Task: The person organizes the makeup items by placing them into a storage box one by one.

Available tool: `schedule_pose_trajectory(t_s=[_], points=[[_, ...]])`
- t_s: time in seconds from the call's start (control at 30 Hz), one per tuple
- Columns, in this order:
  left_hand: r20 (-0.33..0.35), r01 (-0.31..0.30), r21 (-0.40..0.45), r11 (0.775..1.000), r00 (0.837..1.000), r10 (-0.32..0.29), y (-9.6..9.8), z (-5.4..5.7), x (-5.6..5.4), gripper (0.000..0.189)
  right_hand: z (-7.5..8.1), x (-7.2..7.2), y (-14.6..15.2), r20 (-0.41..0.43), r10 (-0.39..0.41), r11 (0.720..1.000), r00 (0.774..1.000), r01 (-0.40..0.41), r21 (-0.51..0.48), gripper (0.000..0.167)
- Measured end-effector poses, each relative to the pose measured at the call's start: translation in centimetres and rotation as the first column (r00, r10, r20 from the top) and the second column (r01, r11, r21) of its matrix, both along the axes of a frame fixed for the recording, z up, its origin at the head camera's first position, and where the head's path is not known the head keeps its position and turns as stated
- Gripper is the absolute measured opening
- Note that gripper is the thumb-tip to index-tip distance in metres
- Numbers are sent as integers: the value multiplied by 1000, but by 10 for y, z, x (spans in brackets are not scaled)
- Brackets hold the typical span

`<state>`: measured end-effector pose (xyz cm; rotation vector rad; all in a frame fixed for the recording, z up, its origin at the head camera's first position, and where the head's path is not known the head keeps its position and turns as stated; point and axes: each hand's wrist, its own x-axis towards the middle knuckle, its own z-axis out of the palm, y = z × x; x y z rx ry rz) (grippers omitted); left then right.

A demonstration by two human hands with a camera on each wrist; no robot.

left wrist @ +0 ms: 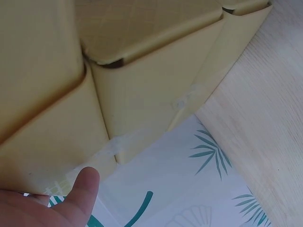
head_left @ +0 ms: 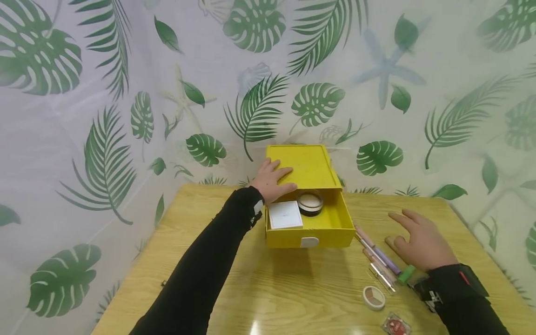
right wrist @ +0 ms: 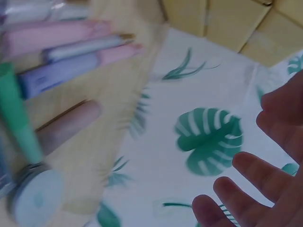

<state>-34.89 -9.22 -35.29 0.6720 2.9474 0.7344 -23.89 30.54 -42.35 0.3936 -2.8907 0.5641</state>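
A yellow box (head_left: 299, 163) stands on the table with its front drawer (head_left: 284, 238) pulled out. My left hand (head_left: 272, 181) rests on the box's top at the left edge, fingers spread. In the left wrist view a fingertip (left wrist: 87, 182) shows beside the box's side wall. Inside the drawer lie a white square case (head_left: 285, 215) and a round dark-rimmed container (head_left: 310, 203). To the right, my right hand (head_left: 423, 239) hovers over the table holding nothing, its fingers loosely extended. Slim cosmetic tubes lie beside it, among them a purple one (head_left: 387, 259) and a green one (head_left: 406, 274).
Nearer the front right are a round eyeshadow pan (head_left: 373, 298) and a small square compact with red in it (head_left: 396, 324). Pink tubes (right wrist: 57, 35) lie together in the right wrist view. A leaf-printed curtain (head_left: 251, 111) hangs behind the wooden table (head_left: 251, 298).
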Motion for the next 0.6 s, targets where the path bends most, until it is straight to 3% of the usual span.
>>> schedule_pose_trajectory(t_s=[0.17,0.33,0.6], points=[[0,-3,7,1000,1000,3,1,0,1,64,-24,-3,37,87,-61,998,994,57,41,61],[11,-4,-2,1000,1000,4,1,-3,1,64,-39,0,68,172,-116,991,978,102,89,61],[-2,-1,-2,1000,1000,1,2,-1,-2,64,-55,1,95,200,-144,984,969,119,133,61]])
